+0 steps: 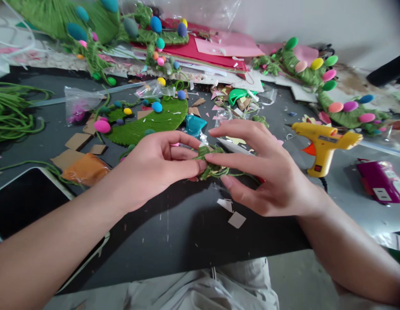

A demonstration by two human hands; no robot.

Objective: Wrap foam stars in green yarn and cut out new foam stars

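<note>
My left hand [164, 165] pinches a small bundle wrapped in green yarn [209, 160] between thumb and fingers, above the near part of the dark table. My right hand [267, 172] comes in from the other side with its fingers spread. Its index fingertip touches the bundle, and its thumb is close to the lower side. Loose green strands trail from the bundle toward the right. Just behind the hands lie the pointed metal blades of what look like scissors [234, 145], partly covered by my right hand.
A yellow hot glue gun [325, 142] stands at right, beside a purple packet [382, 181]. A phone or tablet [29, 202] lies at left, near an orange bag [87, 168] and green yarn [13, 112]. Green wrapped shapes with colored eggs [342, 105] and paper scraps [237, 219] lie around.
</note>
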